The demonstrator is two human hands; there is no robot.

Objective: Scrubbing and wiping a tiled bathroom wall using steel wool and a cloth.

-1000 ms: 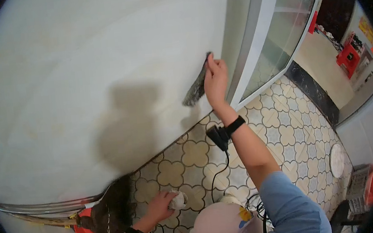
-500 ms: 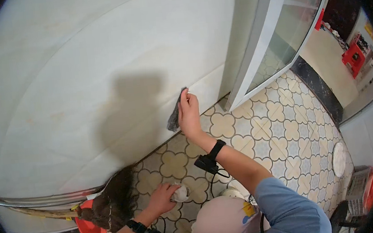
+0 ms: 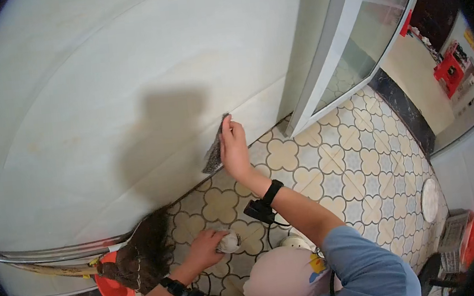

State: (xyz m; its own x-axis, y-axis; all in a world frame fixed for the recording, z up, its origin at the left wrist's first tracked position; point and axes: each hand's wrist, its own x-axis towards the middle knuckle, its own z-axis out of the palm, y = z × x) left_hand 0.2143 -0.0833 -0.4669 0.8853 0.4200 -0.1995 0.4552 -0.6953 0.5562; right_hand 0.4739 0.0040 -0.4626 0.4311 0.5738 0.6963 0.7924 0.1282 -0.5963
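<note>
My right hand (image 3: 235, 151) presses a dark grey, speckled cloth (image 3: 213, 157) against the lower part of the white wall (image 3: 98, 133), just above where it meets the floor. Its fingers point upward along the cloth. Lower down, my left hand (image 3: 206, 250) is closed round a small whitish, partly clear cup (image 3: 229, 242) over the tiled floor; what the cup holds is too unclear to tell. Each wrist wears a black strap with a small black device.
A dark bristly broom (image 3: 147, 253) with a wooden handle lies at the lower left, beside a red plastic object (image 3: 112, 288). An open glass door (image 3: 348, 63) stands to the right. Patterned tiles (image 3: 330, 167) cover the floor. A grey basket (image 3: 454, 235) sits at the far right.
My right hand and the cloth have slid a little to the left along the wall. The left hand stays nearly in place, and the cup has tilted slightly.
</note>
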